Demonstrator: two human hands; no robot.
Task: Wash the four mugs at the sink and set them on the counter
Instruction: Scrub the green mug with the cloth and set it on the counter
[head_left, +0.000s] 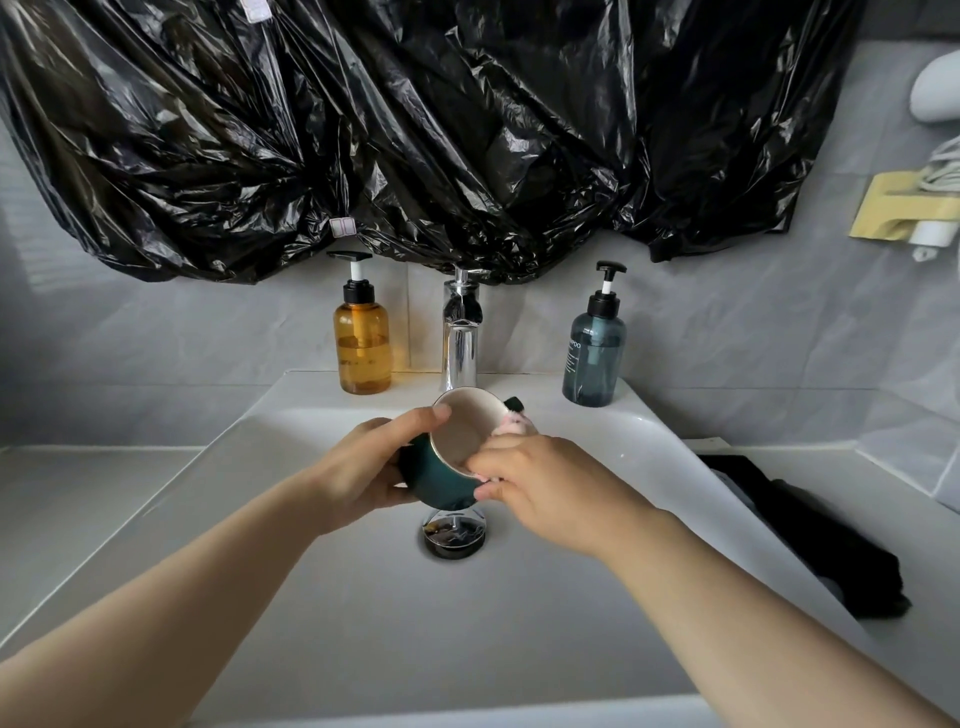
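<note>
A dark green mug (441, 480) with a cream inside and a gold rim is held tilted over the white sink basin (363, 597), its mouth facing me, just below the chrome tap (461, 338). My left hand (371, 462) grips its body from the left, thumb on the rim. My right hand (540, 483) pinches a pink cloth or sponge (511, 426) against the mug's right rim. The mug's handle points away to the right. No other mugs are in view.
An amber pump bottle (362, 338) stands left of the tap, a blue-grey pump bottle (595, 348) right of it. A dark cloth (810, 535) lies on the right counter (924, 571). The drain (453, 535) sits under the mug. Black plastic sheeting (415, 130) covers the wall above.
</note>
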